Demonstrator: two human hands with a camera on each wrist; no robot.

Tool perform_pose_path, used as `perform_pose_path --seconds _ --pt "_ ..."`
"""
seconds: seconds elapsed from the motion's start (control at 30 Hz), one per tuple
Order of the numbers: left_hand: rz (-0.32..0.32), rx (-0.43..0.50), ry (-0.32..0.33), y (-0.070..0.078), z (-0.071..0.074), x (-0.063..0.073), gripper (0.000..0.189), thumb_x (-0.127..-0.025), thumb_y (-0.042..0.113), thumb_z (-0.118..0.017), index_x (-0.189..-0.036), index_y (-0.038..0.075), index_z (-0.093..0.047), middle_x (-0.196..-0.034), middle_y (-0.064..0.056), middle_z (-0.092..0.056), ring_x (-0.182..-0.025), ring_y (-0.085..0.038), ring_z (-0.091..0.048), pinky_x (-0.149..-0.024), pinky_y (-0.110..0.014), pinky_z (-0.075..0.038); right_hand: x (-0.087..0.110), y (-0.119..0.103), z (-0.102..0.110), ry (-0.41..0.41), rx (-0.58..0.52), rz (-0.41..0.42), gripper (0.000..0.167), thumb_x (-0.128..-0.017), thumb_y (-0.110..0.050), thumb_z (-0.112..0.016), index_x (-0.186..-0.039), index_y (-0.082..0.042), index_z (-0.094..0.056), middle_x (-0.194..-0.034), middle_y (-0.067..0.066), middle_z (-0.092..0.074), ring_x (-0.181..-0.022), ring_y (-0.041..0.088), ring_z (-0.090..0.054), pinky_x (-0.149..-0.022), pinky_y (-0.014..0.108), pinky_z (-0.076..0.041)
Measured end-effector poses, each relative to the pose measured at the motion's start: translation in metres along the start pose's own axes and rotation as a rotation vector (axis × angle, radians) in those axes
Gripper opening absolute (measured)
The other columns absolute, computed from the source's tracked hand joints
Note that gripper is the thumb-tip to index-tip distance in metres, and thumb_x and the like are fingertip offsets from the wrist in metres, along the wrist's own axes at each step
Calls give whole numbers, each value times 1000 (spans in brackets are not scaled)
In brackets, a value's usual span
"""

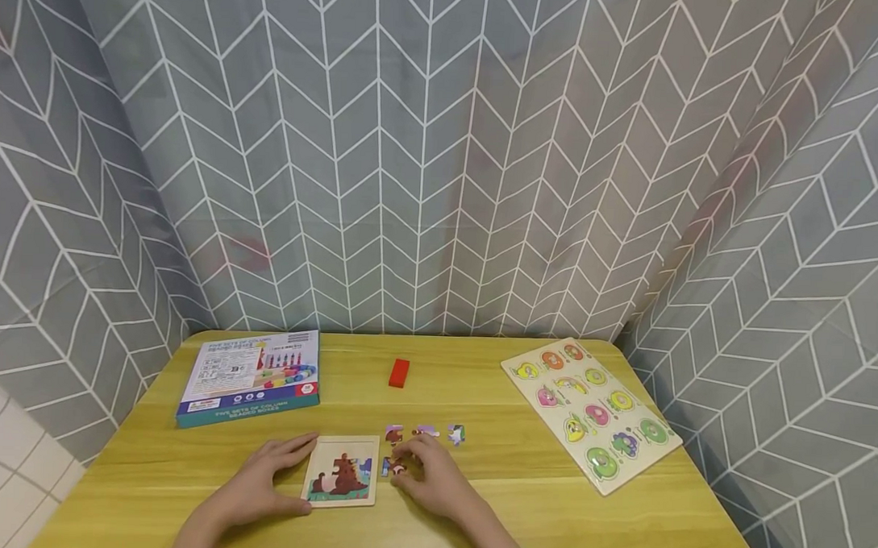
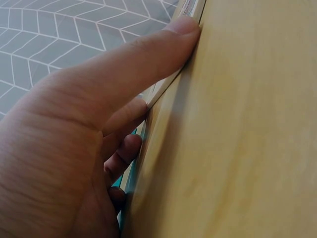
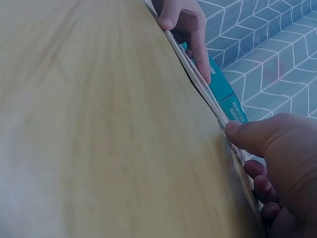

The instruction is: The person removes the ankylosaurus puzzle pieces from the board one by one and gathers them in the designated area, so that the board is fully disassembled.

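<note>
Plainly, the puzzle tray (image 1: 360,450) lies against the left hand (image 1: 266,479)

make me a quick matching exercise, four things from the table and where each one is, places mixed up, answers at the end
Things
1. red block
2. fruit board
3. blue-edged box
4. puzzle tray

Places
A. touched by the left hand
B. toward the back of the table, around the middle of its width
C. along the table's right side
D. at the table's back left

Right pairs
1-B, 2-C, 3-D, 4-A
</note>
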State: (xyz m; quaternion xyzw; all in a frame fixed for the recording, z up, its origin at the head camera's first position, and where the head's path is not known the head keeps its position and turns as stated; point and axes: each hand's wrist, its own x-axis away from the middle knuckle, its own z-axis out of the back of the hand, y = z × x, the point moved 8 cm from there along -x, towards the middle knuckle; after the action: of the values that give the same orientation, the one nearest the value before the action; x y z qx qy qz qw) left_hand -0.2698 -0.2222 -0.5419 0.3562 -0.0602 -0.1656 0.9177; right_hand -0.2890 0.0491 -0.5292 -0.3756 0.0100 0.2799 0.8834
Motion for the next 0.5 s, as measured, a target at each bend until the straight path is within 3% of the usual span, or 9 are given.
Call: perform_pose_path --seconds 0.33,0.5 --pt "-9 -20 -13 2 0 0 99 -75 56 -91 -158 15 -54 -164 -10 -47 -141 -47 -41 -108 -75 -35 -4 -4 9 4 -45 13 33 -96 -23 -81 -125 -12 -73 -109 -1 -63 -91 7 -54 -80 24 -49" --pt "-18 -24 -15 4 0 1 98 -76 54 -91 -158 14 -54 -165 -10 -47 -139 -44 -43 -107 -73 -37 -10 -10 12 2 -61 9 30 -97 -25 -80 -124 -12 -72 -119 3 -68 -101 12 -59 -88 28 -51"
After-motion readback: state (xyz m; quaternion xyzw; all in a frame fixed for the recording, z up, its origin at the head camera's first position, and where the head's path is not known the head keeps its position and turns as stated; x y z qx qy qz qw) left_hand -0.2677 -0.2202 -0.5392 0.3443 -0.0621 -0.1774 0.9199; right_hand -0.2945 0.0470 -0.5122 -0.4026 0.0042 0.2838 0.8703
